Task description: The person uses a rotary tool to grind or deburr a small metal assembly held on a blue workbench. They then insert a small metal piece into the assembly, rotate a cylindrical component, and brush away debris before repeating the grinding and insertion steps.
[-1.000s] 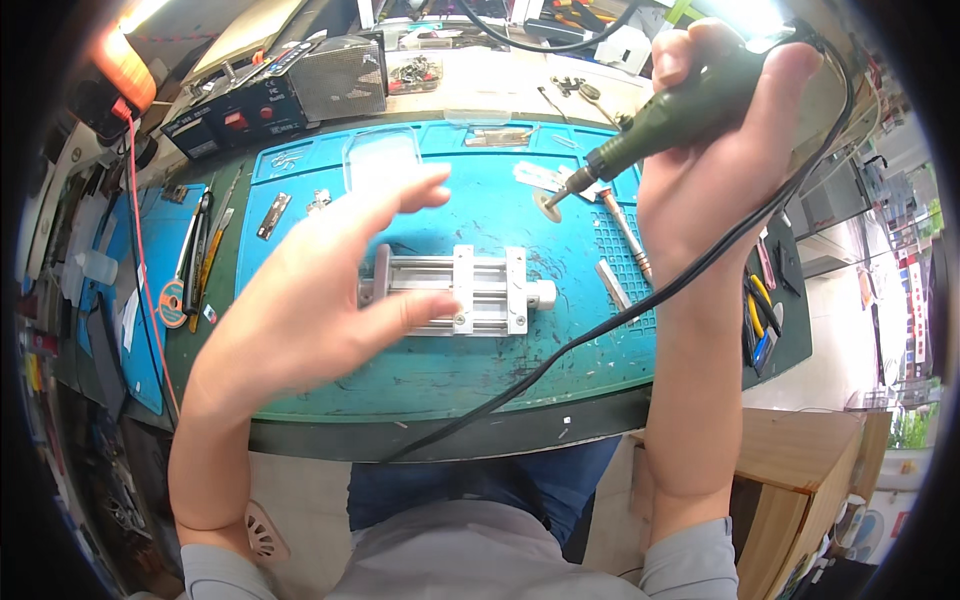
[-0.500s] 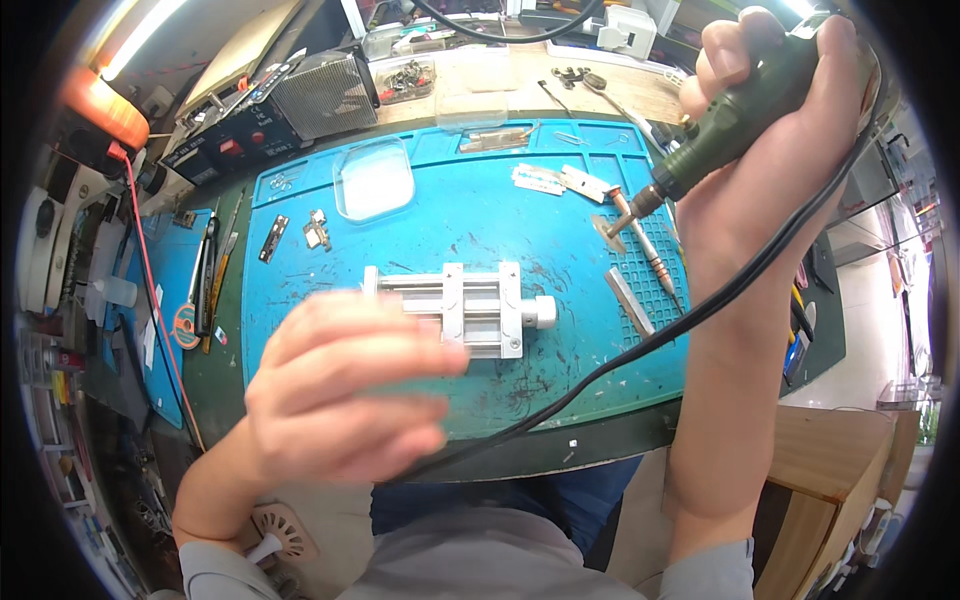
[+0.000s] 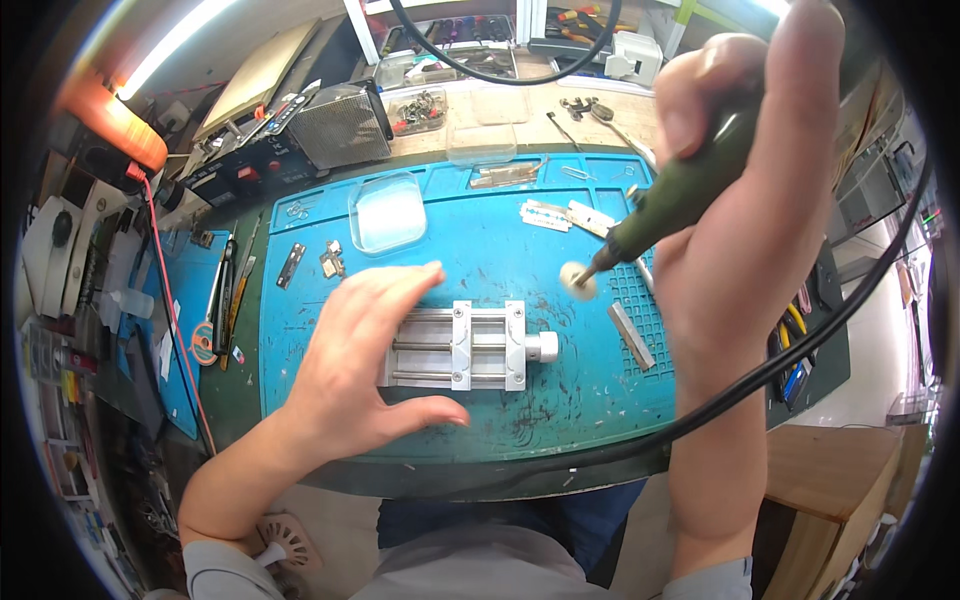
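Observation:
My right hand (image 3: 745, 230) is wrapped round a dark green rotary tool (image 3: 685, 190) raised above the right of the bench. A small pale disc (image 3: 577, 280) sits on the tool's tip, clear of the mat. Over the left end of a silver metal vise (image 3: 462, 345), my left hand (image 3: 350, 365) spreads its thumb and fingers apart. Nothing shows between them; whether they touch the vise I cannot tell. The vise lies flat on a blue work mat (image 3: 480, 425), its round knob pointing right, its left end partly hidden by my hand.
A clear tray (image 3: 388, 212) and small dark parts (image 3: 332, 258) lie on the mat's left. Razor blades (image 3: 546, 215) and a metal strip (image 3: 631, 335) are at right. The tool's black cable (image 3: 800, 350) arcs past my right forearm. A power unit (image 3: 250, 165) stands back left.
My left hand has opened wider and moved up and right, to the vise's left end. The rotary tool has come down and left, its disc nearer the vise. The view has shifted slightly.

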A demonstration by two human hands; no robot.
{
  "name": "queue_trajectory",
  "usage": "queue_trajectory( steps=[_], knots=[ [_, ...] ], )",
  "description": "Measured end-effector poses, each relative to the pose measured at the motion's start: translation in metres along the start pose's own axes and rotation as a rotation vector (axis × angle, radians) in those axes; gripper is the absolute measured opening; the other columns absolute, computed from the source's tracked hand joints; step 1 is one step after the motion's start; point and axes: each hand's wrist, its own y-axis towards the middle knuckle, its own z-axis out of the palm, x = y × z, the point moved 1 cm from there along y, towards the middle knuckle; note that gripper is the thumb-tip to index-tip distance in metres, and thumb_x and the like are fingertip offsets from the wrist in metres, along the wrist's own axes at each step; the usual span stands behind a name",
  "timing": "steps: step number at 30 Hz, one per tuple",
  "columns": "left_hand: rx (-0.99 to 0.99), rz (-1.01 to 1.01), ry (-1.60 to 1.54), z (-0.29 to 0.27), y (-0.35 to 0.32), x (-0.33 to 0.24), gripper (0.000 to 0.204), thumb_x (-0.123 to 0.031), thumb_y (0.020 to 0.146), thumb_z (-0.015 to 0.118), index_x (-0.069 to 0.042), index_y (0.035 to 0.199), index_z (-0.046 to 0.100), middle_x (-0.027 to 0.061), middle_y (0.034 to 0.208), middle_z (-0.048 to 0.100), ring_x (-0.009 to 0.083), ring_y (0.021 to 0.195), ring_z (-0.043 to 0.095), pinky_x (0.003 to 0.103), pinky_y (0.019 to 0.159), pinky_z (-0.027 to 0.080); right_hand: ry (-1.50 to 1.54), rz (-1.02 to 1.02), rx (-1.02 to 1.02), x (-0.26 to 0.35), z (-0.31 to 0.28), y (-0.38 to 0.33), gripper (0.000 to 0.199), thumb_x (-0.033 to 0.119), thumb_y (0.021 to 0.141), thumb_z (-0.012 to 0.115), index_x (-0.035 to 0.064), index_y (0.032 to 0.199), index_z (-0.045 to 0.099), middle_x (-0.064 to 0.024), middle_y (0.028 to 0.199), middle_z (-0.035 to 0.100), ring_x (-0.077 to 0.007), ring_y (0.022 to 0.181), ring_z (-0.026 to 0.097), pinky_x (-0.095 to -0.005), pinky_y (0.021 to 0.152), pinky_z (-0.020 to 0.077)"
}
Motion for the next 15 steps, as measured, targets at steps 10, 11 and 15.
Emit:
queue_trajectory(
  steps=[10, 11, 15],
  knots=[
    [0.107, 0.110, -0.093, -0.001, 0.002, 0.021, 0.080, -0.030, 0.070, 0.098, -0.002, 0.139, 0.068, 0.0117, 0.126, 0.071, 0.0324, 0.108, 0.063, 0.044, 0.099, 0.052, -0.054, 0.260, 0.272, 0.012, 0.041, -0.032, 0.091, 0.098, 0.089, 0.037, 0.0081, 0.086, 0.051, -0.0025, 0.069, 0.050, -0.0120, 0.055, 0.048, -0.0270, 0.051, 0.0337],
    [0.131, 0.143, -0.124, -0.004, 0.004, 0.028, 0.080, -0.030, 0.070, 0.097, -0.002, 0.139, 0.068, 0.0112, 0.126, 0.071, 0.0319, 0.107, 0.064, 0.045, 0.098, 0.052, -0.065, 0.311, 0.290, 0.016, 0.043, -0.034, 0.093, 0.100, 0.087, 0.034, 0.0084, 0.084, 0.050, -0.0022, 0.067, 0.049, -0.0123, 0.053, 0.047, -0.0272, 0.049, 0.0334],
    [0.178, 0.250, -0.210, -0.013, 0.011, 0.041, 0.078, -0.035, 0.075, 0.093, -0.004, 0.142, 0.067, 0.0076, 0.129, 0.072, 0.0293, 0.110, 0.064, 0.044, 0.099, 0.052, 0.187, 0.312, 0.261, 0.015, 0.032, -0.042, 0.079, 0.079, 0.089, 0.073, 0.0011, 0.097, 0.060, -0.0076, 0.076, 0.062, -0.0146, 0.062, 0.059, -0.0278, 0.056, 0.0446]
  ],
)
